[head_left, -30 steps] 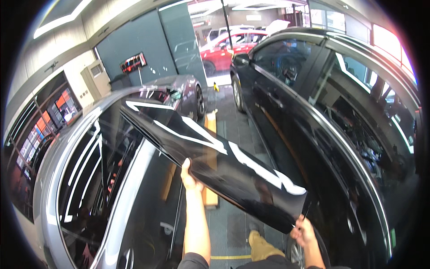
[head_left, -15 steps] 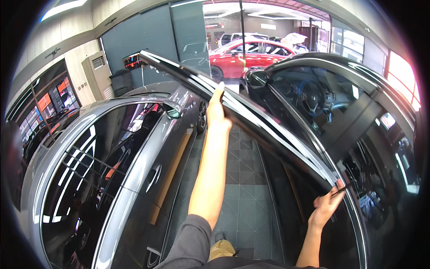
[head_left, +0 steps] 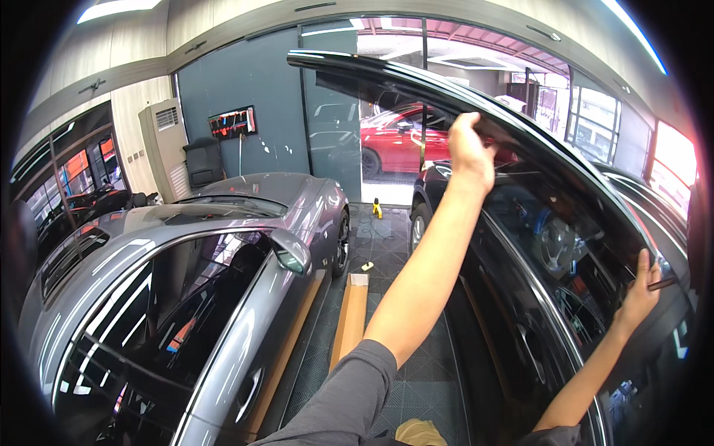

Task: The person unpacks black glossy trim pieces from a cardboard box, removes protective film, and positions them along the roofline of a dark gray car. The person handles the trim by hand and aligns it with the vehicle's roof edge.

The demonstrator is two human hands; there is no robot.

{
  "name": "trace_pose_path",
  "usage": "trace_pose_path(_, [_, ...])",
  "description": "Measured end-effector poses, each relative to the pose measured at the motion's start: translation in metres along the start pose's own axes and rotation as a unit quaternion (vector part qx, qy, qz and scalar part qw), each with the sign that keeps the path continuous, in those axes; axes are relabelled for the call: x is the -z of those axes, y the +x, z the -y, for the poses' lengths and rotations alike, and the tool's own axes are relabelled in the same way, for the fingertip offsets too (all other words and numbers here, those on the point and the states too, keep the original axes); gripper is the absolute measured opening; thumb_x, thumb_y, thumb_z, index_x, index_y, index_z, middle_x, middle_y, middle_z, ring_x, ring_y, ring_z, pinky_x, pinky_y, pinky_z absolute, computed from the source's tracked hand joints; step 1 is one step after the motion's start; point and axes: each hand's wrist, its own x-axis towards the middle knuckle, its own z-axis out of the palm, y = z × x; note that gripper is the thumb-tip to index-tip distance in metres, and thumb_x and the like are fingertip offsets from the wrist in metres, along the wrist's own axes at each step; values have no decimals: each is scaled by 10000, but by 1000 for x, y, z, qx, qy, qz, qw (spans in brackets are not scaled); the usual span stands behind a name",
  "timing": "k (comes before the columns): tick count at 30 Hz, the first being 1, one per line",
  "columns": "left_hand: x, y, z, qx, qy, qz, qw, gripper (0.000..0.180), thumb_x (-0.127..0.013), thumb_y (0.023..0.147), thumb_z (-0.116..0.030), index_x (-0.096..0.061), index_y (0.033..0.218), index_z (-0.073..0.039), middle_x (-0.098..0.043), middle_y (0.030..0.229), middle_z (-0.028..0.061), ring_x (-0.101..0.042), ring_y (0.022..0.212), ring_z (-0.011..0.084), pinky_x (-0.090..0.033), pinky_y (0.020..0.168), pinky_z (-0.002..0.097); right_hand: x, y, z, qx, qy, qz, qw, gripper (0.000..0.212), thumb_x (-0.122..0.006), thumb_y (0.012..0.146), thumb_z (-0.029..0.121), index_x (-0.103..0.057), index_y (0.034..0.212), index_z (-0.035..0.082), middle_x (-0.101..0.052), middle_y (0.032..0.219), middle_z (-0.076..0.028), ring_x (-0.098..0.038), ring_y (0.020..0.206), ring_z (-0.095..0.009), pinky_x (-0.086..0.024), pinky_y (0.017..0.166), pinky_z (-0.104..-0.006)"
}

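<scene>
A long, glossy roll of dark film (head_left: 372, 70) is held up at a slant in front of the black car (head_left: 513, 297), its far end raised toward the upper middle. My left hand (head_left: 472, 152) is closed on its underside around the middle, arm stretched out. At the lower right end, my right hand (head_left: 638, 297) grips the film's edge with the fingers pointing up. A slim dark tool (head_left: 661, 283) sticks out between those fingers; its kind is unclear. The film hides part of the car's window and roof.
On the left stands a grey car (head_left: 238, 186) with its mirror (head_left: 290, 251) jutting into the aisle. An open long cardboard box (head_left: 349, 316) lies on the tiled floor. Beyond it is a small yellow object (head_left: 377, 208). Outside the glass is a red car (head_left: 394, 145).
Both hands have lifted the film up and to the right, closer over the black car. The view has tilted up, bringing the cardboard box and yellow object into sight.
</scene>
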Motion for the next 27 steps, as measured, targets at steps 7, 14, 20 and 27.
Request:
trace_pose_path(7, [21, 108, 29, -50, 84, 12, 995, 318, -693, 833, -201, -515, 1054, -58, -604, 945, 78, -590, 914, 214, -486, 864, 494, -81, 138, -74, 4, -23, 68, 997, 295, -628, 921, 306, -675, 1111, 85, -394, 621, 124, -211, 437, 18, -158, 409, -183])
trace_pose_path(14, [75, 239, 51, -54, 117, -1, 992, 314, -740, 788, -266, -585, 979, -71, -615, 872, 71, -600, 853, 203, -503, 779, 463, -185, 269, -172, 8, 27, 233, 972, 443, -562, 951, 248, -498, 1365, 104, -484, 1166, 95, -326, 682, 32, -235, 545, -167])
trace_pose_path(20, [128, 341, 65, -73, 140, -49, 986, 317, -736, 811, -314, -644, 893, -22, -629, 792, 76, -613, 748, 183, -541, 670, 396, -304, 304, -224, 51, -99, 249, 962, 461, -550, 948, 299, -491, 1364, 108, -472, 1331, 3, -400, 1085, -91, -367, 769, -247])
trace_pose_path(27, [198, 434, 73, -67, 156, -58, 984, 393, -754, 787, -385, -641, 880, -20, -612, 793, 62, -594, 730, 176, -544, 630, 374, -420, 333, -267, 175, -180, 231, 940, 464, -590, 923, 322, -544, 1289, 41, -554, 1223, -107, -507, 987, -194, -445, 733, -317])
